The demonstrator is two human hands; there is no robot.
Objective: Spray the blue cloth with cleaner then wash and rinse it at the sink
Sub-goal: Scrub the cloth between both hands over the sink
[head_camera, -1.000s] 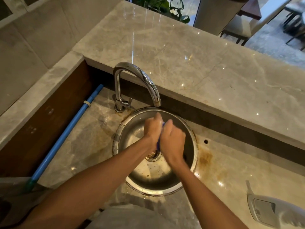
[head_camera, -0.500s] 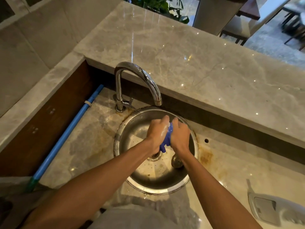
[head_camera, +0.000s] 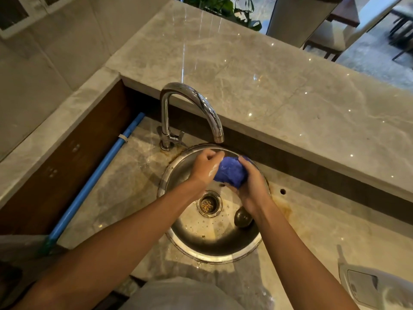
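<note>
Both hands, left (head_camera: pixel 204 167) and right (head_camera: pixel 251 182), tight around bunched blue cloth (head_camera: pixel 231 172) above sink (head_camera: pixel 214 253)

The cloth (head_camera: pixel 231 173) is deep blue, with white foam streaked on the left hand (head_camera: pixel 204 167). The sink (head_camera: pixel 214 247) and tap (head_camera: pixel 196 101) are shiny silver; the counter (head_camera: pixel 268 90) is grey veined marble, rust-brown stained near the sink rim. A pipe (head_camera: pixel 98 175) is light blue.

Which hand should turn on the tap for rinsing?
Left hand, probably. It is nearer the tap lever, which sits on its side of the sink, while the right hand cups most of the cloth.
</note>
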